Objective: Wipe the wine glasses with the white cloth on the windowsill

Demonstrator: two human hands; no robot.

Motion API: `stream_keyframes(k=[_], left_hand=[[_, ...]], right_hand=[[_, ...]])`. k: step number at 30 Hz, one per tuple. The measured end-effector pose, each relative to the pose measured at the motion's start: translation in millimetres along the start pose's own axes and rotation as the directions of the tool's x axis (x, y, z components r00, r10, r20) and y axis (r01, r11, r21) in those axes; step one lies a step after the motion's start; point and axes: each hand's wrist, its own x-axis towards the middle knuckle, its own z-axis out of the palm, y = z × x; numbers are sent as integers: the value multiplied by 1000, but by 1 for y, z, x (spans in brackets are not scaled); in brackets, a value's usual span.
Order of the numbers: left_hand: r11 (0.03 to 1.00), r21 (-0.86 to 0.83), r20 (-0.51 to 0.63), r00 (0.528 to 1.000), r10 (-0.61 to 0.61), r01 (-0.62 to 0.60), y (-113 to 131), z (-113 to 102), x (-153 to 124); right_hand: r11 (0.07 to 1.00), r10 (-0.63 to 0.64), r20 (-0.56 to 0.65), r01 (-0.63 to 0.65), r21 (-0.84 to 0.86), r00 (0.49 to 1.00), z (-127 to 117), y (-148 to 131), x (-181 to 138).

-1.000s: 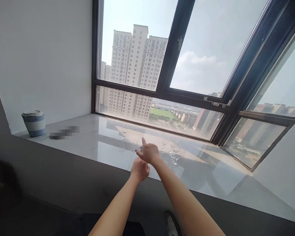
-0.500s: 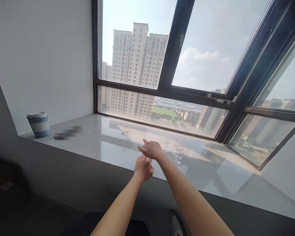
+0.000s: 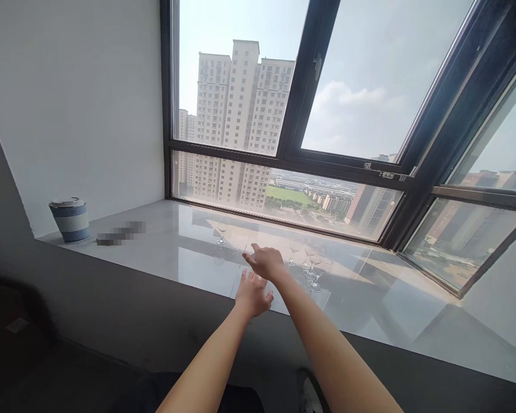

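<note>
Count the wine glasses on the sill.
4: a lone glass on the left; three clustered glasses just right of the right hand. They overlap; another may be hidden.

Both bare arms stretch forward toward the window sill (image 3: 155, 244). The left hand (image 3: 253, 294) is above the near edge of the sill, with its back turned up and its fingers loosely spread, and it grips nothing. The right hand (image 3: 265, 263) is further in over the sill, just beyond the left one. Its palm faces down, the index finger is stretched out to the left, and it is empty too. The right forearm comes in at a slant, close beside the left hand.
</note>
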Motion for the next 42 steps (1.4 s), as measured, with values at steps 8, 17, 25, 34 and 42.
stream_keyframes(k=[8, 17, 25, 34, 42], left_hand=[[1000, 5, 69, 998, -2, 2, -1, 0, 2], [1000, -10, 133, 991, 8, -7, -1, -4, 3], [999, -30, 135, 991, 21, -17, -3, -4, 3], [1000, 6, 161, 987, 14, -15, 0, -8, 3], [1000, 20, 98, 995, 18, -20, 1, -5, 2]], right_hand=[[1000, -7, -122, 3, -30, 992, 10, 2, -5], [995, 34, -201, -52, -81, 979, 21, 1, 0], [999, 35, -340, -44, -18, 940, 32, 6, -3], [875, 307, -573, 12, 485, 760, 46, 4, -4], [449, 773, -463, 142, 882, 434, 37, 15, 2]])
